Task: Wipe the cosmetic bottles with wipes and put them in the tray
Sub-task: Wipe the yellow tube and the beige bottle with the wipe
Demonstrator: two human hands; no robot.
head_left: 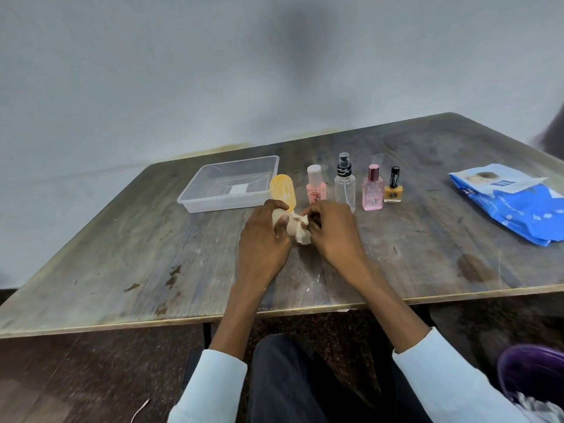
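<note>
My left hand (265,236) grips a beige cosmetic tube (290,225) lying sideways just above the table. My right hand (332,228) pinches a crumpled white wipe (302,232) against the tube's right end. Just behind the hands stands a yellow oval bottle (283,190). To its right, in a row, stand a pink bottle with a white cap (316,186), a clear spray bottle (345,184), a pink perfume bottle (373,190) and a yellow nail polish (393,187). The clear plastic tray (213,206) sits at the back left with no bottles in it.
A blue pack of wipes (515,206) lies at the right of the worn wooden table (137,254). The table's front edge runs just before my forearms. A purple object (531,374) shows at the bottom right. A grey wall rises behind the table.
</note>
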